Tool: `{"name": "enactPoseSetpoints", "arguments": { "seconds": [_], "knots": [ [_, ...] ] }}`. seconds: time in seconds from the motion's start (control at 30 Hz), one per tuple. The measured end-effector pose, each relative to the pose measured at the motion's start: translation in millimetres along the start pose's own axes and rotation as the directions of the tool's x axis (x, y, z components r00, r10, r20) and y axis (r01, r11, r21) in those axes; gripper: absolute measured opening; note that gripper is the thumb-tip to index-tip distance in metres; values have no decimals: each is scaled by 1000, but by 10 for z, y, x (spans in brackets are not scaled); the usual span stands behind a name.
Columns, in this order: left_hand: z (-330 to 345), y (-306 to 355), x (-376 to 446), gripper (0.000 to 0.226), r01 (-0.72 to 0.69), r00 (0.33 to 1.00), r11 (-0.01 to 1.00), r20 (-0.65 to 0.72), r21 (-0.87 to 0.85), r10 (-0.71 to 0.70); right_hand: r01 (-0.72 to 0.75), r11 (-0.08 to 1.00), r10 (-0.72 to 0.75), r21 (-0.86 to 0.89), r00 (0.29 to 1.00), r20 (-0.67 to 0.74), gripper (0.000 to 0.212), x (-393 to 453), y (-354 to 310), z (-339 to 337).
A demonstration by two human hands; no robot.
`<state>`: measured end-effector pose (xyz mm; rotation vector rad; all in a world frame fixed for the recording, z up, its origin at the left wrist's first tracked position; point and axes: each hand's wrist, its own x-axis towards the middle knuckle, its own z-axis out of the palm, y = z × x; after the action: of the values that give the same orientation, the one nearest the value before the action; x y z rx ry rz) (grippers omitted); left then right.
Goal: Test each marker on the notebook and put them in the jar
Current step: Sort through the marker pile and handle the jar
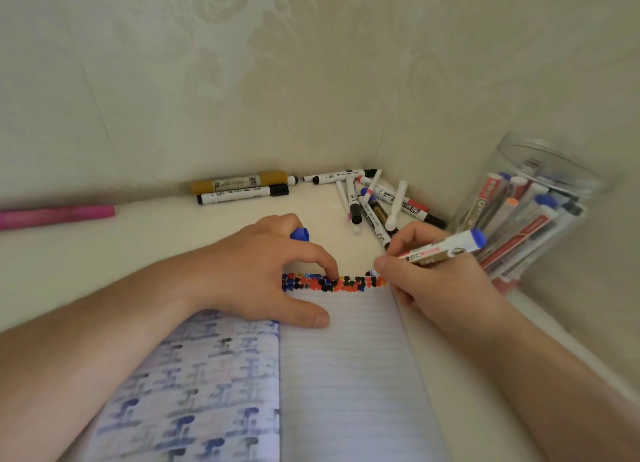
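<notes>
An open lined notebook lies in front of me, with a band of blue, black and red test marks along the top of its right page. My right hand grips a white marker with a blue end, its tip down at the right end of that band. My left hand rests on the notebook's top edge, thumb and forefinger on the page, and curls round a blue cap. The clear plastic jar stands at the right, holding several markers.
A heap of loose markers lies against the wall behind the notebook. A gold marker and a black-capped white marker lie further left, and a pink marker at the far left. Walls close the desk behind and on the right.
</notes>
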<state>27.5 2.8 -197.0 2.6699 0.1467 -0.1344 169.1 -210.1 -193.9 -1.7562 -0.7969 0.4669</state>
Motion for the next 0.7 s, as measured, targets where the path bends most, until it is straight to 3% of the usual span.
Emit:
{"name": "enactPoseSetpoints", "arguments": {
  "seconds": [0.3,0.7],
  "knots": [
    [-11,-9,5,66,4,1000,1000,16,-8,-4,-16,999,17,-28,1000,10,21,19,10,2],
    [0,-17,1,70,-9,1000,1000,17,5,9,-95,985,66,-142,978,-199,30,23,42,82]
  ]
}}
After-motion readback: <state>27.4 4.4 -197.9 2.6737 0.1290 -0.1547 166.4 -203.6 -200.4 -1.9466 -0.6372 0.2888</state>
